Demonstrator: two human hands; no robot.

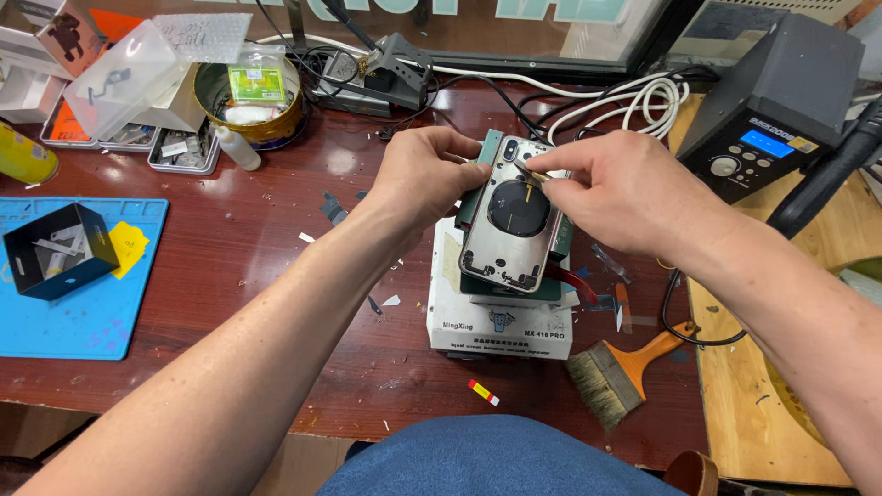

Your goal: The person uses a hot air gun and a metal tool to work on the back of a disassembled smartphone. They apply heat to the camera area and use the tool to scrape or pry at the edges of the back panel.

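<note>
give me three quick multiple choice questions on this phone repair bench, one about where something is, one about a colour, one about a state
1. Where does the brush lie?
A. right of the white box
B. on the blue mat
C. inside the round tin

2. What colour is the mat?
A. red
B. blue
C. green

3. How is the phone shell?
A. closed, screen up
C. wrapped in a bag
B. open, insides showing

Answers: 1 A, it lies by the box's right corner. 2 B, plainly blue. 3 B, the left hand steadies it while the right hand holds a thin tool over bare metal.

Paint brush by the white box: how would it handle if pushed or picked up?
The brush probably slides rather than rolls: its handle looks flat. Bristles look soft and would likely splay under pressure. Likely light, with a stiff wooden handle.
</note>
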